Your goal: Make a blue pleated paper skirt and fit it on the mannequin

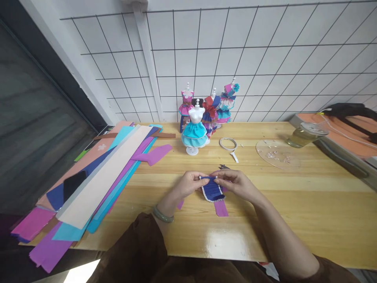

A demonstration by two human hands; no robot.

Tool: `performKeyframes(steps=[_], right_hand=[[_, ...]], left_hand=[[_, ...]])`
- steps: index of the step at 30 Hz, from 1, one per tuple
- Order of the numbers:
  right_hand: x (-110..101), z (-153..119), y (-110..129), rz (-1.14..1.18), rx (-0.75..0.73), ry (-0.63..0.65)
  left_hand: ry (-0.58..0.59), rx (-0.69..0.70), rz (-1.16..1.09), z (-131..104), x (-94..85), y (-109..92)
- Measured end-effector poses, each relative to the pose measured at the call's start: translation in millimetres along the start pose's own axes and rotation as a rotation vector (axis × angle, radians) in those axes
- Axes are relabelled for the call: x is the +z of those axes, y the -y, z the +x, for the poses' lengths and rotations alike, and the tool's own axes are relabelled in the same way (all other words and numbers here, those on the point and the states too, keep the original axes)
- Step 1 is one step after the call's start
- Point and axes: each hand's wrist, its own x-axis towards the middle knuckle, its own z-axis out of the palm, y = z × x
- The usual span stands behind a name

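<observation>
Tabletop point(306, 208) below, left fingers point(201, 182) and right fingers point(225, 183) pinch blue fabric point(212, 190), lengthwise toward wearer.

Front and centre on the tabletop point(188, 243), here's the cloth piece point(212, 190), right between left grip point(190, 184) and right grip point(239, 184), with a strip point(221, 209) beneath it! To the left, a pile of sheets point(97, 188), near end hanging past the edge. Farther back, dress forms point(194, 131), clustered before the wall point(250, 35). To their right, a ring point(228, 149); then a dish point(264, 158) bearing small pieces point(274, 154), a cup point(304, 136) behind its right side!
</observation>
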Motion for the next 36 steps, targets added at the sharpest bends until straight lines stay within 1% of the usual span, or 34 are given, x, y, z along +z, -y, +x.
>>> performKeyframes(steps=[7,10,14,20,26,29,36], right_hand=[[0.3,1.7,-0.5,0.011,0.004,-0.014],[0.2,1.5,0.7,0.033,0.009,-0.012],[0.9,1.7,0.7,0.033,0.011,-0.029],[2.7,4.5,-2.5,0.076,0.028,-0.075],[6.4,5.6,-5.4,0.082,0.007,-0.14],[7.9,5.1,-2.1,0.07,0.014,-0.167],[9.9,5.2,1.5,0.038,0.008,-0.211]], left_hand=[[-0.053,-0.041,-0.044,-3.3,4.3,-6.8],[-0.109,-0.01,-0.053,-3.4,2.8,-6.6],[-0.126,0.063,-0.067,-2.0,0.1,-5.1],[-0.193,0.066,-0.074,0.3,2.9,-7.0],[-0.299,0.05,-0.089,0.6,4.9,-8.5],[-0.306,0.049,-0.102,0.1,4.6,-8.0],[-0.269,0.071,-0.123,1.7,0.5,-3.2]])
